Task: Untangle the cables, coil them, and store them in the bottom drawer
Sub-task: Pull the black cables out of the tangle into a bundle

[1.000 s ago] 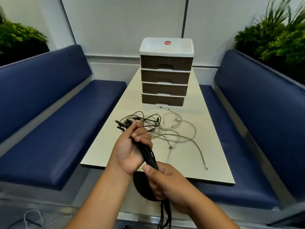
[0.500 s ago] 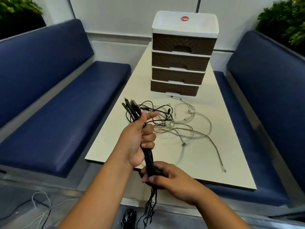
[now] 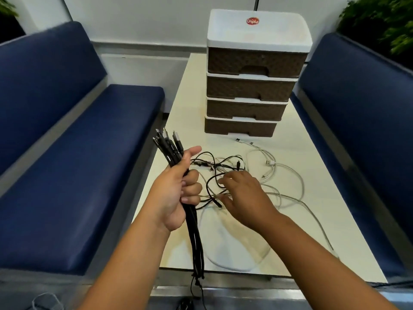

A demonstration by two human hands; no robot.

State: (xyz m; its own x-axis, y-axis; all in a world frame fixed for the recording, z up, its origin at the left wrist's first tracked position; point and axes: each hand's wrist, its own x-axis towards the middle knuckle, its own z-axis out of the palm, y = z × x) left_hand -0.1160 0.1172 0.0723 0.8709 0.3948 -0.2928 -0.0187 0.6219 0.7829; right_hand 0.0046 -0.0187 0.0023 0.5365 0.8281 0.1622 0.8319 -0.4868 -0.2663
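Note:
My left hand point(image 3: 178, 191) grips a bundle of black cables point(image 3: 169, 148); their plugs stick up above my fist and the rest hangs down past the table edge. My right hand point(image 3: 243, 195) hovers with fingers spread over a tangle of black and white cables point(image 3: 223, 168) on the table, fingertips touching it. White cables point(image 3: 290, 175) loop out to the right. The brown drawer unit point(image 3: 252, 86) with a white top stands at the far end; its bottom drawer point(image 3: 240, 128) is closed.
The cream table point(image 3: 312, 215) runs between two blue benches, one on the left point(image 3: 67, 175) and one on the right point(image 3: 368, 130). Plants stand behind the right bench point(image 3: 384, 21). Loose cables lie on the floor at the lower left point(image 3: 42, 298).
My right hand has let go of the lower part of the black bundle and moved up over the tangle on the table. The left hand has lifted the bundle slightly.

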